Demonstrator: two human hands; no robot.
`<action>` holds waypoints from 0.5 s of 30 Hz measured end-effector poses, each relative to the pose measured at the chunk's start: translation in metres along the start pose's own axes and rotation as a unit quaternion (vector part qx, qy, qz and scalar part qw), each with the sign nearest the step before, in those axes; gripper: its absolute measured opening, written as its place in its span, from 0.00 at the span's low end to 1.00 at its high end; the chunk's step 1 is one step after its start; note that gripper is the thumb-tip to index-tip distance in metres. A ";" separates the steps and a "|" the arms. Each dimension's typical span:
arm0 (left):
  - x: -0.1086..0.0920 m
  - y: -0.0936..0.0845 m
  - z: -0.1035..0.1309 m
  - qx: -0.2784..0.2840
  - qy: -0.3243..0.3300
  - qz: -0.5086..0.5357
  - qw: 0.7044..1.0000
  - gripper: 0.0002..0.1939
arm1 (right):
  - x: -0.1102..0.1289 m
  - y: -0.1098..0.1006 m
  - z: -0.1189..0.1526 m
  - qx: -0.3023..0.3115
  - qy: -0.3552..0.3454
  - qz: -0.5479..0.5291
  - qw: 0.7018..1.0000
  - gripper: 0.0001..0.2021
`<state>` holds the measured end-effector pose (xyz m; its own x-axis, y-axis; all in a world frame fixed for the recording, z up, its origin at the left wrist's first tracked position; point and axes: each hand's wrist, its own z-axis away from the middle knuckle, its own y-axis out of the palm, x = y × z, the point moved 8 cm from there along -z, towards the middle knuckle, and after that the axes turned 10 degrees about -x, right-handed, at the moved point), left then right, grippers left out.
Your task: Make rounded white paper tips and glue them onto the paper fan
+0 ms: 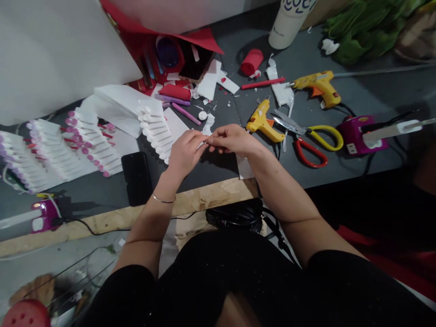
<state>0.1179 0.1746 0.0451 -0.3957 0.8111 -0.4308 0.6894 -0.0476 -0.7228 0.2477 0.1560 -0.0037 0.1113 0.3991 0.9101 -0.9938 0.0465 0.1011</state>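
"Three rows of strips with pink or purple tips [56, 147] lie left of our landmark, the black phone [136, 178]. What do we have on its other side?"

"Just right of the phone, a fanned row of white-tipped strips [156, 131]; then, farther right, our left hand [184, 152]."

"Are its fingers spread?"

"No, thumb and fingers are drawn together in a pinch on a small piece [205, 142]. We find that piece right of the phone and farther out from our body than the phone's middle."

"Which hand is nearer to it, and how does its long axis run?"

"Neither; both touch it. Our fingers hide most of it, so we cannot tell its axis."

"And our right hand [233, 138]?"

"Farther right of the phone, its fingertips closed on the same piece, meeting the left hand's tips from the opposite side."

"What lies past that?"

"Farther right of the phone again, a yellow glue gun [265, 122], nearer to our right hand than to our left; then the scissors [300, 131], rightmost of these from the phone."
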 end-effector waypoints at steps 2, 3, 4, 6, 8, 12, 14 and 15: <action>0.008 -0.003 0.001 -0.032 -0.045 0.098 0.994 0.17 | 0.002 0.003 0.002 0.035 -0.008 -0.029 0.999 0.12; 0.013 -0.003 0.001 -0.045 -0.071 0.147 0.986 0.18 | 0.003 0.006 0.003 0.055 -0.009 -0.043 0.998 0.13; 0.017 -0.002 0.002 -0.055 -0.096 0.190 0.975 0.19 | 0.002 0.008 0.003 0.074 -0.008 -0.055 0.996 0.14; 0.022 0.000 0.004 -0.068 -0.135 0.251 0.956 0.20 | 0.000 0.011 0.004 0.100 0.001 -0.073 0.992 0.17; 0.023 0.001 0.006 -0.075 -0.157 0.270 0.947 0.19 | -0.002 0.013 0.003 0.106 0.009 -0.080 0.991 0.18; 0.021 -0.001 0.006 -0.082 -0.169 0.244 0.951 0.18 | -0.003 0.012 0.003 0.088 0.018 -0.062 0.994 0.19; 0.020 -0.003 0.006 -0.080 -0.160 0.229 0.957 0.19 | -0.002 0.009 0.003 0.080 0.023 -0.053 0.995 0.19; 0.019 -0.004 0.005 -0.077 -0.154 0.220 0.960 0.19 | -0.002 0.008 0.004 0.078 0.025 -0.052 0.995 0.17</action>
<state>0.1041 0.1873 0.0369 -0.1905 0.5195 -0.8329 0.9031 -0.2398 -0.3562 0.2396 0.1523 -0.0028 0.2088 0.4450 0.8709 -0.9648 -0.0517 0.2578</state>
